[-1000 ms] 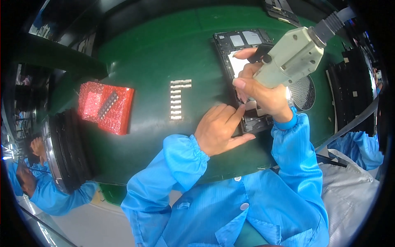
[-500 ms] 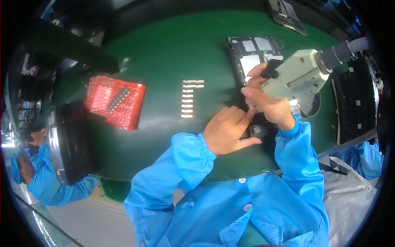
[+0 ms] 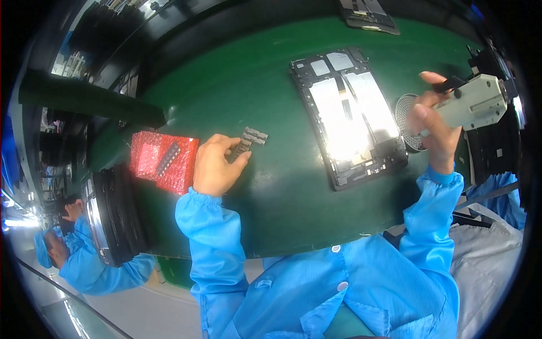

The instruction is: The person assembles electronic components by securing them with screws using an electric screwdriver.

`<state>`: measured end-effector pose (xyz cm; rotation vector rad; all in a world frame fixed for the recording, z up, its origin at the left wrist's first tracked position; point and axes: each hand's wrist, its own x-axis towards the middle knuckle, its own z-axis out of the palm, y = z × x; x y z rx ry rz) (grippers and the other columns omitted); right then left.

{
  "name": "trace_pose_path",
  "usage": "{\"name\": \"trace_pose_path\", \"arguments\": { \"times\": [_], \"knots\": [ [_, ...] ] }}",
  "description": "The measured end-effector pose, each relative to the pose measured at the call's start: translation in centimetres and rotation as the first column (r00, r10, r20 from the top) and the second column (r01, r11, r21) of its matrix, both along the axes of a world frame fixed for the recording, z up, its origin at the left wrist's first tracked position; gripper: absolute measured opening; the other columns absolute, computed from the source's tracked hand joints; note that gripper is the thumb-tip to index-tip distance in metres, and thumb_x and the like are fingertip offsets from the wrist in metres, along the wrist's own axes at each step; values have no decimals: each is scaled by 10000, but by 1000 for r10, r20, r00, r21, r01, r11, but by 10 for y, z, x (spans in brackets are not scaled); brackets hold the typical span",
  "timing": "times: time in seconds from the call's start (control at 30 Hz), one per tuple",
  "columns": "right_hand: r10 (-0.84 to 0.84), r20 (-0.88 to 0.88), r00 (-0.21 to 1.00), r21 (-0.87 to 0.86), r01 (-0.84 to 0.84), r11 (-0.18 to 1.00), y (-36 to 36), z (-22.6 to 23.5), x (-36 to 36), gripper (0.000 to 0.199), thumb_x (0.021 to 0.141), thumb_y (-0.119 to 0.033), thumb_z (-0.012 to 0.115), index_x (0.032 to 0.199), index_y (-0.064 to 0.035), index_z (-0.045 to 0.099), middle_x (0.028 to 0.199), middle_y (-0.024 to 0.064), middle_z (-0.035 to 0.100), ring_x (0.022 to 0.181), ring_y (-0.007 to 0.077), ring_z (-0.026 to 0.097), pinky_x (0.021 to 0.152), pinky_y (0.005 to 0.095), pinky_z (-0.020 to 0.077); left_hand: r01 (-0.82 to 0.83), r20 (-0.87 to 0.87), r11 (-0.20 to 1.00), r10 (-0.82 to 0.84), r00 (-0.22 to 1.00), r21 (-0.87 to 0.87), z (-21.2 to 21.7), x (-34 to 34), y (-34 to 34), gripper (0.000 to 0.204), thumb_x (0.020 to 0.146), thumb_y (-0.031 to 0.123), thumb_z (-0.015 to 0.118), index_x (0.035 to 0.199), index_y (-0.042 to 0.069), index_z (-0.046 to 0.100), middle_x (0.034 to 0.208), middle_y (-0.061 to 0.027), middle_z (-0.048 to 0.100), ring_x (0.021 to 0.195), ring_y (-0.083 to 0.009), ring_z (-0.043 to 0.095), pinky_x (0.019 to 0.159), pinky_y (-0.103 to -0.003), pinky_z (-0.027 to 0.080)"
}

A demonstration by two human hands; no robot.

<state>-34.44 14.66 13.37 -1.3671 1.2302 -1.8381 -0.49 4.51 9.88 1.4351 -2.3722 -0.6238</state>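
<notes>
My left hand (image 3: pixel 216 164) is over the small flat grey parts (image 3: pixel 255 135) laid in a row on the green table. Its thumb and forefinger close in a pinch around one part at the row's near end; whether that part is lifted does not show. My right hand (image 3: pixel 437 127) is wrapped round a pale handheld tool (image 3: pixel 477 101) with a black lever, held above the table's right side. Between my hands lies an opened tablet (image 3: pixel 324 104), its silver battery panels and black frame exposed. No hand touches the tablet.
A red bubble-wrap pouch (image 3: pixel 183 178) with a dark ridged strip (image 3: pixel 167 160) on it lies at left. Stacked dark panels (image 3: pixel 116 217) stand beside it. A round mesh piece (image 3: pixel 405 116) is behind my right hand. Another device (image 3: pixel 370 20) lies far back; a co-worker's sleeve (image 3: pixel 101 271) shows at left.
My left hand has left the tablet and moved left to the row of small parts. My right hand has carried the pale tool right, off the tablet. The view has shifted somewhat.
</notes>
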Motion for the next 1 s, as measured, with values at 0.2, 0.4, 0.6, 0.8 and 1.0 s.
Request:
{"name": "trace_pose_path", "arguments": {
  "times": [0.2,0.4,0.6,0.8,1.0],
  "knots": [
    [-105,26,994,57,103,993,10,-15,-41,524,738,-46,620,1198,104,422,563,25,476,475,101,455,449,232,352,100,-91,994,-96,991,42,5,-2,-2,173,758,53,614,895,-49,638,706,-143,603,640,-213,597,569,-313,469],
    [-105,6,994,65,104,992,5,-22,-39,512,729,-49,638,1182,98,451,569,16,482,471,89,448,443,223,351,120,-96,992,-123,988,-35,1,-5,-12,284,719,74,687,974,-36,626,862,-123,613,729,-195,576,602,-290,462],
    [-109,-32,994,56,111,992,9,-17,-37,502,730,-69,673,1168,81,480,571,3,496,463,71,444,432,204,342,37,48,999,-36,998,-19,0,-26,-17,452,626,202,792,982,-19,623,879,-124,598,767,-211,579,644,-327,475],
    [-74,39,997,26,73,997,2,-14,-37,479,731,-53,710,1153,50,506,558,3,524,464,75,486,426,209,367,-73,-341,921,214,915,382,-17,-10,-18,286,628,-29,752,871,-34,601,774,-63,589,639,-117,577,575,-234,483],
    [-51,93,994,66,45,997,-11,-18,-47,385,720,17,681,1073,53,531,549,13,535,457,91,519,432,215,410,84,52,992,-90,995,97,-6,-24,-5,428,558,25,810,925,-22,595,816,-20,527,696,-85,457,586,-216,419]
  ]
}}
